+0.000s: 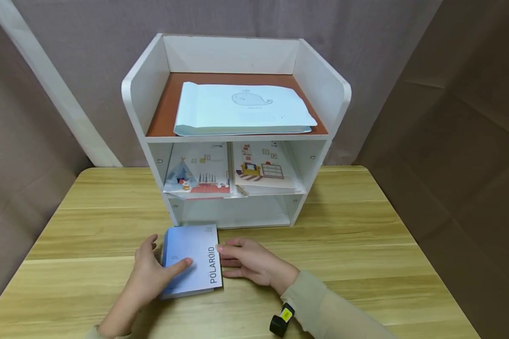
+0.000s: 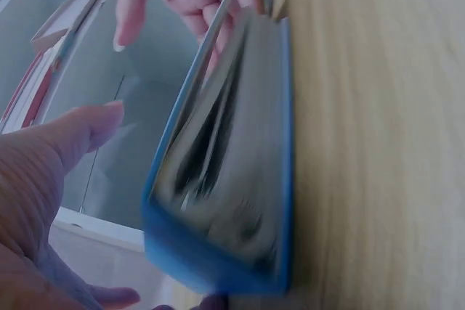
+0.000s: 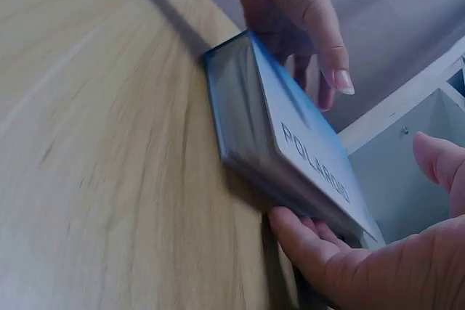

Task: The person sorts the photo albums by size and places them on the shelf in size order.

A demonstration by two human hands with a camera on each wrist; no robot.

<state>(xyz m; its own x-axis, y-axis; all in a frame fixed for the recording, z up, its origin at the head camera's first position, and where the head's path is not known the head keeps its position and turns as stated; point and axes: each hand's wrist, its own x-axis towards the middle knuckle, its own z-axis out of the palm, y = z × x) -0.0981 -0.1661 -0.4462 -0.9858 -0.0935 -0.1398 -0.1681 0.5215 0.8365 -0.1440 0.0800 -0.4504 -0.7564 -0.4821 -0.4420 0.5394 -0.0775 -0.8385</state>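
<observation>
A blue photo album (image 1: 191,259) with POLAROID printed on its cover lies on the table in front of the white shelf. The left wrist view shows its cover (image 2: 190,85) slightly raised at the opening edge. My left hand (image 1: 152,270) is at the spine side, its thumb over the cover but apart from it in the right wrist view. My right hand (image 1: 250,261) is at the opposite edge with fingers extended. In the right wrist view its fingertips (image 3: 287,223) touch or nearly touch the album's lower side, while its thumb stands off the cover.
The white shelf (image 1: 237,219) stands behind the album. A large pale book (image 1: 246,106) with a whale drawing lies on its top level. Two illustrated books (image 1: 199,167) lie side by side on the middle level. A black device (image 1: 281,321) is on the right wrist.
</observation>
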